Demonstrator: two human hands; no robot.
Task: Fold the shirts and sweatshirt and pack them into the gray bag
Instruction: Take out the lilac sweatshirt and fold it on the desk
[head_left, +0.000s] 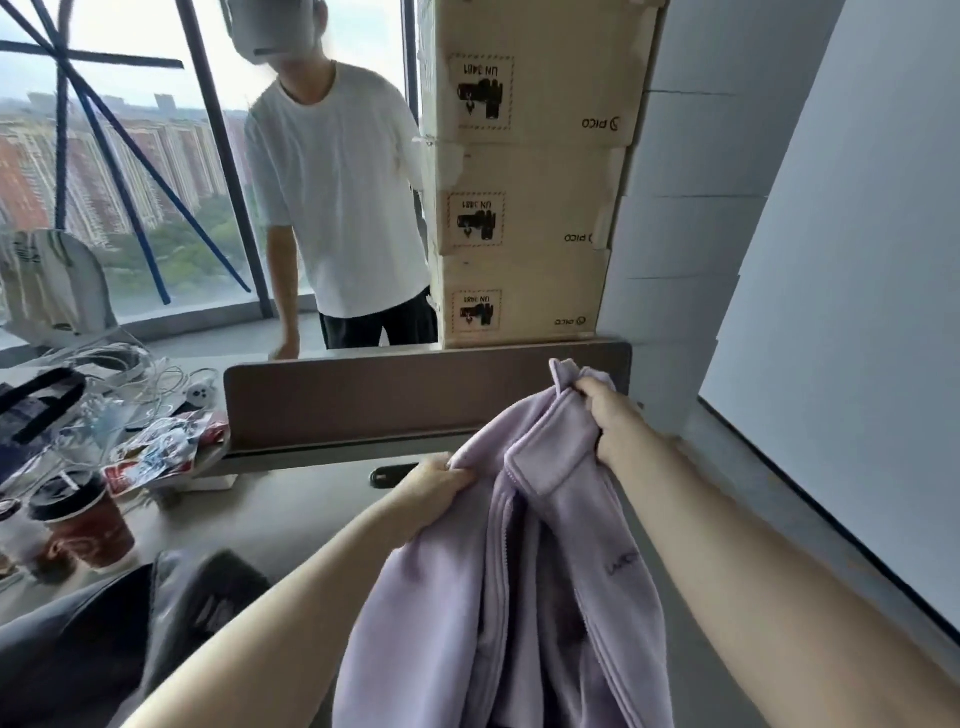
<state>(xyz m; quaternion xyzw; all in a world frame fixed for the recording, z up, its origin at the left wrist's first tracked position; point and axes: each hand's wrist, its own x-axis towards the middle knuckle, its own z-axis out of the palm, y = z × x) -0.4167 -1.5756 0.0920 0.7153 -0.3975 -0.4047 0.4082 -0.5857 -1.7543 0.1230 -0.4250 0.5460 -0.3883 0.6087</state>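
Here, from the head view: lilac sweatshirt (524, 561) lifted above the desk (291, 514), pinched at its upper edge by left hand (434, 480), gripped at the collar by right hand (613, 421). Left of the sweatshirt, dark gray bag (104, 639); further left, coffee cup (83, 525).

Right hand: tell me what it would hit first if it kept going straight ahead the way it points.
Probably the brown desk partition panel. The right hand, holding the collar of the lilac fleece zip sweatshirt, points forward and slightly left toward the panel's right end; depth is unclear, so it might pass toward the stacked cardboard boxes.
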